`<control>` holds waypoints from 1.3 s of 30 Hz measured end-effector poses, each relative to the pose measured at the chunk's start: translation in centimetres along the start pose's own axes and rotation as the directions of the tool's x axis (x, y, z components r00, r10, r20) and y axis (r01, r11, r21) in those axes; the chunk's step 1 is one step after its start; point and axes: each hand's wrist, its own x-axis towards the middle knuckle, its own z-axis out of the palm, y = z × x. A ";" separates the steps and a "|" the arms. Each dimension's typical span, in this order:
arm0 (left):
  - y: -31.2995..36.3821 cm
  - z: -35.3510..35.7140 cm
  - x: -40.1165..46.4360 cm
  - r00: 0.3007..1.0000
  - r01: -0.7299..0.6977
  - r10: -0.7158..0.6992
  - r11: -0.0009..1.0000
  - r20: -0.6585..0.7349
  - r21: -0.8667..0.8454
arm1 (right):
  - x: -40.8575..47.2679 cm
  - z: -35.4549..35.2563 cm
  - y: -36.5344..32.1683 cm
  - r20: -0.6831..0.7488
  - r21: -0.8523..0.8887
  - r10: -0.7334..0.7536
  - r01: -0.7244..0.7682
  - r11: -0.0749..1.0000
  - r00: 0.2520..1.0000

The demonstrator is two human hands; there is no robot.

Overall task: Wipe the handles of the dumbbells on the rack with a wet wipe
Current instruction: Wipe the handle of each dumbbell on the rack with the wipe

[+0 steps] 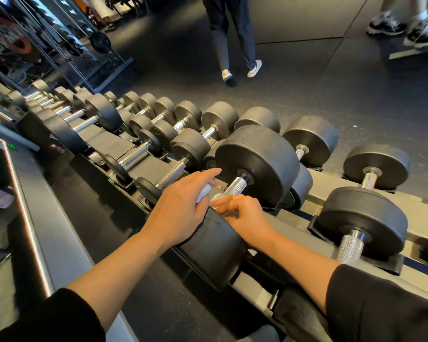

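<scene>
White wet wipe (214, 199) sat pinched in your right hand (247, 218), beside the shiny bumpy metal handle (235, 185). Your left hand (181, 208), at nine o'clock, curled around something white. You needed to wrap and twist.

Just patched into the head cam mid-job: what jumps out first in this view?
Two bare hands meet at the centre: the left hand holds something white, and the right hand presses a white wipe against the knurled handle of a big black dumbbell. A long rack of dumbbells runs diagonally from upper left to right. Beyond it, a person's legs cross the dark floor.
</scene>
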 end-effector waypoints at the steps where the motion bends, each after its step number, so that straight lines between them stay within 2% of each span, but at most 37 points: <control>1: 0.0 0.0 0.0 1.000 0.000 0.000 1.000 -0.002 -0.003 | -0.1 0.1 -0.1 -0.008 0.012 -0.002 0.002 1.000 1.000; 4: 0.0 -0.1 -0.1 1.000 -0.001 0.001 1.000 -0.001 -0.007 | 0.0 -0.1 0.0 -0.168 -0.011 -0.021 0.019 1.000 0.986; 6: 0.0 -0.1 -0.1 1.000 0.004 -0.004 1.000 -0.001 -0.018 | 0.6 -0.8 0.3 -0.308 -0.088 -0.051 0.025 0.996 0.950; 7: -0.1 0.0 0.0 1.000 0.010 -0.010 1.000 -0.004 -0.022 | 1.0 -1.0 0.4 -0.328 -0.140 -0.064 0.018 0.990 0.942; 11: -0.2 0.2 -0.1 0.999 0.023 -0.023 1.000 -0.025 -0.021 | 1.9 -0.7 1.1 -0.189 -0.328 -0.071 0.005 0.945 0.979; 16: -0.2 0.4 0.0 0.996 0.027 -0.032 0.998 -0.085 -0.063 | 1.9 -0.9 0.7 -0.125 -0.441 -0.075 0.013 0.898 0.989; 18: -0.3 0.5 0.0 0.992 0.026 -0.041 0.992 -0.116 -0.125 | 1.7 -0.9 0.2 -0.070 -0.468 -0.043 0.005 0.884 0.997; 20: -0.8 0.2 0.3 0.991 0.024 -0.055 0.972 -0.123 -0.235 | 1.3 -0.8 -0.1 -0.021 -0.458 -0.080 0.062 0.887 0.997; 24: -3.2 -0.7 2.6 0.996 0.088 -0.082 0.875 0.033 -0.476 | 0.8 -0.8 -0.8 0.039 -0.421 -0.146 0.149 0.895 0.989; 28: -7.2 0.4 6.2 0.994 0.099 -0.103 0.848 0.022 -0.521 | 1.7 -1.3 -1.6 0.053 -0.416 -0.007 0.028 0.909 0.999; 30: -9.1 1.4 7.5 0.998 0.062 -0.059 0.838 0.023 -0.543 | 2.4 -1.4 -2.4 -0.062 -0.422 0.053 -0.074 0.903 0.997; 33: -11.2 3.3 8.2 0.998 -0.018 0.045 0.814 0.032 -0.580 | 4.0 -1.1 -3.5 -0.228 -0.511 0.083 -0.192 0.838 0.970; 36: -12.7 6.1 8.5 0.990 -0.053 0.122 0.774 0.067 -0.631 | 6.0 -0.8 -3.9 -0.192 -0.615 0.145 -0.234 0.753 0.971; 39: -13.3 8.2 8.4 0.988 -0.036 0.136 0.676 0.077 -0.736 | 7.1 -0.3 -4.1 -0.095 -0.760 0.295 -0.261 0.596 0.951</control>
